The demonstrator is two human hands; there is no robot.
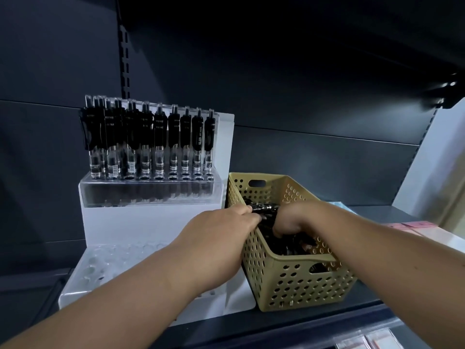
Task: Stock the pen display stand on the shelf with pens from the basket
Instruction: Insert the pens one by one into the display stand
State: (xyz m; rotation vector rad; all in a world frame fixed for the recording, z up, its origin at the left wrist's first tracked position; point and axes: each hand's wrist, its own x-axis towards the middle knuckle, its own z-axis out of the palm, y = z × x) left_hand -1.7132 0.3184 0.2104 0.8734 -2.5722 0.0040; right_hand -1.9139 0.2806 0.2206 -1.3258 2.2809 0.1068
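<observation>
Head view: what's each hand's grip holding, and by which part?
A bundle of black pens over the tan perforated plastic basket: left-hand grip pinches one end, right-hand grip curls round the other. Which pen part is hidden.

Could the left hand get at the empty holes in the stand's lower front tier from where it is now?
Probably yes. The left hand grips pens at the basket rim, and the lower tier lies right beneath that forearm, its visible holes unfilled and uncovered.
</observation>
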